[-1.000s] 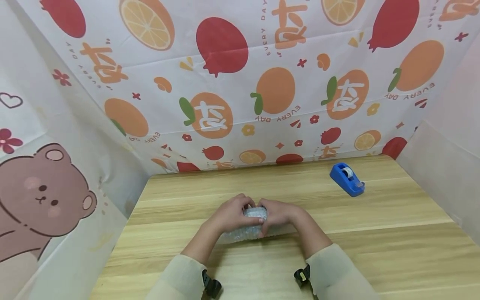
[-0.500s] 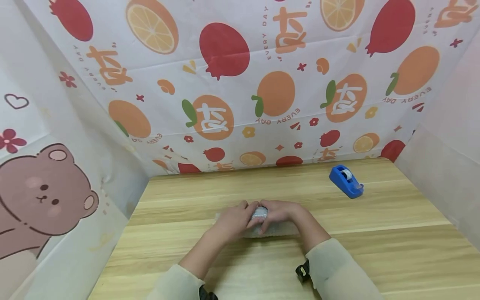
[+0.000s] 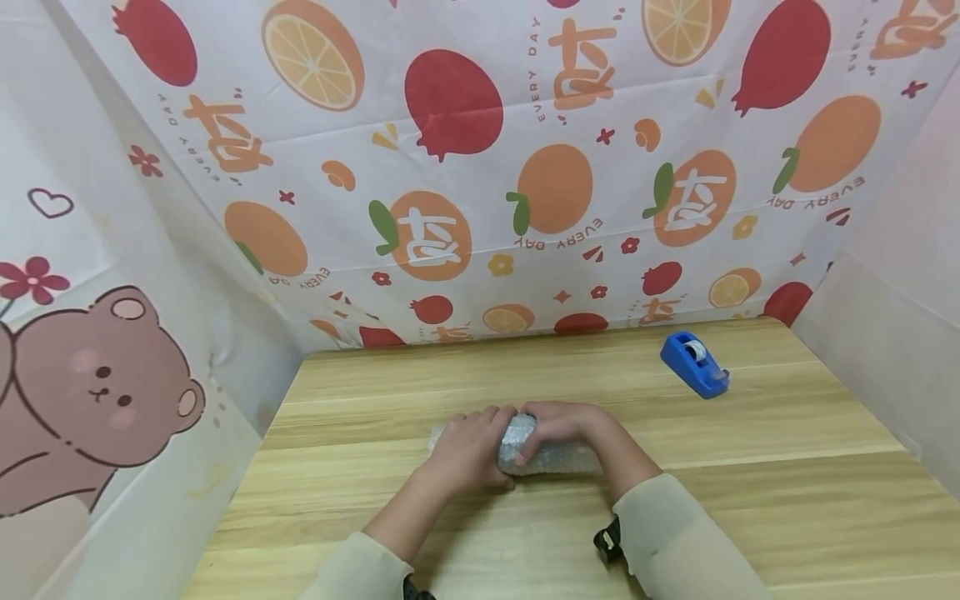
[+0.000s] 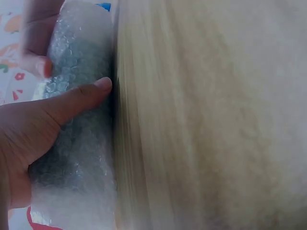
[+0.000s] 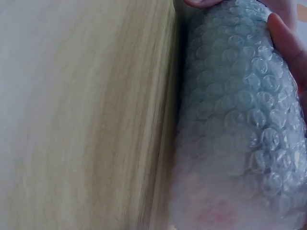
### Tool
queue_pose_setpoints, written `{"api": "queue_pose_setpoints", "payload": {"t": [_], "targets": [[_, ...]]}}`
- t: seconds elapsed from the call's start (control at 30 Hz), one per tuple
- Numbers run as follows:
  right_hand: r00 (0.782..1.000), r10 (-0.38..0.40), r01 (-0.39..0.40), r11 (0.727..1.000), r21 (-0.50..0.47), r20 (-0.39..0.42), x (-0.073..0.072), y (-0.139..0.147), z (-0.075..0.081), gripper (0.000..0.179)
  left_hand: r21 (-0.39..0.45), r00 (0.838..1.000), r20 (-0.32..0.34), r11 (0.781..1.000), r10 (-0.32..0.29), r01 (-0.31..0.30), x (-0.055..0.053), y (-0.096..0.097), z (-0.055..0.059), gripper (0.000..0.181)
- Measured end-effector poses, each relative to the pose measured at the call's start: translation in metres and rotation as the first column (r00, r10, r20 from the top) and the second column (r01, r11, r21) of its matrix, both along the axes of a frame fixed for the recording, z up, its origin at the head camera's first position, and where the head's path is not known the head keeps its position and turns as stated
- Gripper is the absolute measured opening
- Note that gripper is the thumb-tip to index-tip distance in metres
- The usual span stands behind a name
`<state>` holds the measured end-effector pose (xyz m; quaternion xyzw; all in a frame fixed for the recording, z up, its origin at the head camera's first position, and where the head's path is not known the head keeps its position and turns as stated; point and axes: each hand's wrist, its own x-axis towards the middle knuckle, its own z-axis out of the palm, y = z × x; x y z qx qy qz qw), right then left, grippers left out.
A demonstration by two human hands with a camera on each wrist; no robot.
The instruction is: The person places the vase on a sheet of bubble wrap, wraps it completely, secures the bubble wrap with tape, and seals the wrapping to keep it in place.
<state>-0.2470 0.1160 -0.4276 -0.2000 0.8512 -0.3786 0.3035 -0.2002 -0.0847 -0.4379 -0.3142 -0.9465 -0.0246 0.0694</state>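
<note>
Currently nearest: two pale beige sleeves [image 3: 678, 537], one black wrist device [image 3: 608, 542] showing at each. Next, two bare hands. Left hand [image 3: 471, 452]: curled round a clear bubble-wrap roll [image 3: 557, 460], thumb across its near face. Right hand [image 3: 564, 423]: likewise bent round the roll, thumb over the top, other fingers mostly hidden. One roll, lying crosswise under both hands on one pale wood-grain worktop [image 3: 750, 471]; contents unclear.

Change: against half a second ago, the left thumb sits lower, apart from the right thumb; more wrap shows between. Judgement: wider left hold, probably steadying the roll better.

Farther: one blue plastic tape dispenser [image 3: 693, 365], right rear, well apart from both hands. Behind: white fruit-print cloth [image 3: 637, 75].
</note>
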Motion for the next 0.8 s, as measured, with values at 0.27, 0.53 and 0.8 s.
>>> {"api": "queue_pose_setpoints", "payload": {"t": [0.27, 0.53, 0.8], "targets": [[1.000, 0.005, -0.004, 0.999, -0.035, 0.027, -0.005, 0.002, -0.004, 0.059, 0.052, 0.993, 0.119, 0.998, 0.014, -0.020, -0.009, -0.001, 0.003, 0.091], [0.999, 0.044, -0.044, 0.999, -0.005, -0.014, -0.008, 0.010, -0.006, 0.057, 0.051, 0.966, 0.256, 0.998, 0.034, -0.049, -0.020, 0.002, 0.007, 0.084], [0.949, 0.051, -0.015, 0.993, 0.117, -0.310, 0.006, 0.011, 0.005, 0.080, 0.031, 0.951, 0.304, 0.997, 0.055, -0.068, -0.026, -0.001, 0.010, 0.086]]}}
